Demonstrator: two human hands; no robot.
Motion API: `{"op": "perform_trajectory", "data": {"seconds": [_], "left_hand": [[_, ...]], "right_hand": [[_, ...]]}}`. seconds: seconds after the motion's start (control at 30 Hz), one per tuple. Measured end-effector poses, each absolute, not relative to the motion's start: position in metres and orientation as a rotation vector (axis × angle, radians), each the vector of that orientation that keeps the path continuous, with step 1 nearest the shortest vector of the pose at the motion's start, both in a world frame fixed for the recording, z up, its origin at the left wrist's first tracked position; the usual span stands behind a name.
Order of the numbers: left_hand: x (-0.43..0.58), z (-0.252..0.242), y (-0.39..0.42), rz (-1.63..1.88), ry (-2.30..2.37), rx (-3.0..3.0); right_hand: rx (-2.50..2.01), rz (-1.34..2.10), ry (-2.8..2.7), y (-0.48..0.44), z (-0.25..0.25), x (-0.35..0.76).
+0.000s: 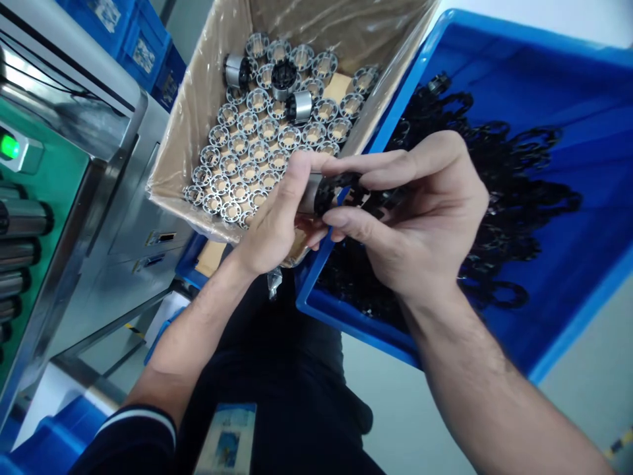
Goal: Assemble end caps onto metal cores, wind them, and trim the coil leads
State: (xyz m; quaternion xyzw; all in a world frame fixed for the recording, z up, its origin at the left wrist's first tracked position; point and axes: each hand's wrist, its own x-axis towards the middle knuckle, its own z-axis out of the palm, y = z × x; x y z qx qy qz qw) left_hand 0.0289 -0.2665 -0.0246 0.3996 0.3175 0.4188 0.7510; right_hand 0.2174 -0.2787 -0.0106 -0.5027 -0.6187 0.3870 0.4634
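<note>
My left hand (277, 221) is closed around a silver, ring-shaped metal core (309, 196), partly hidden by the thumb. A black slotted plastic end piece (330, 191) sits at the core's right end. From the other side, my right hand (428, 214) pinches black plastic rings between thumb and fingers, against or close to that end; how many is hidden by the fingers. Behind the left hand, a lined cardboard box (190, 112) holds rows of upright metal cores (257, 152). Several cores with black ends, such as the one lying on its side (299, 105), rest on top.
Below and beyond my right hand stands a blue bin (558, 264) with a heap of loose black plastic rings (514, 198). At the left is a machine with a green surface (64, 152), metal cylinders (24, 218) and a green light (8, 146). Blue crates (133, 39) are stacked behind.
</note>
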Motion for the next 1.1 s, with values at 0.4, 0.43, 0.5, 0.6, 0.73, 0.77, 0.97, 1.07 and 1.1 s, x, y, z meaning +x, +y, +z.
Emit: {"op": "perform_trajectory", "data": {"seconds": [0.4, 0.43, 0.5, 0.6, 0.73, 0.77, 0.97, 1.07, 1.1], "left_hand": [[0.031, -0.016, -0.266, 0.946, 0.847, 0.821], [0.031, -0.016, -0.267, 0.959, 0.845, 0.837], [0.031, -0.017, -0.267, 0.986, 0.852, 0.883], [0.032, -0.019, -0.268, 0.968, 0.886, 0.971], [0.033, -0.019, -0.268, 0.936, 0.903, 1.000], [0.033, -0.017, -0.268, 0.942, 0.904, 0.986], [0.038, -0.005, -0.271, 0.987, 0.905, 0.939], [0.038, -0.003, -0.270, 0.971, 0.919, 0.952], [0.038, -0.003, -0.270, 0.956, 0.937, 0.968]], "right_hand": [[-1.394, 0.916, -1.537, -0.280, -0.006, 0.218], [-1.395, 0.905, -1.542, -0.279, -0.005, 0.217], [-1.381, 0.904, -1.514, -0.277, -0.004, 0.216], [-1.324, 0.905, -1.434, -0.276, -0.004, 0.213], [-1.308, 0.844, -1.373, -0.276, -0.006, 0.210], [-1.313, 0.850, -1.362, -0.276, -0.006, 0.209], [-1.308, 0.806, -1.392, -0.278, -0.007, 0.211], [-1.280, 0.792, -1.391, -0.279, -0.009, 0.210], [-1.262, 0.805, -1.370, -0.279, -0.010, 0.210]]}}
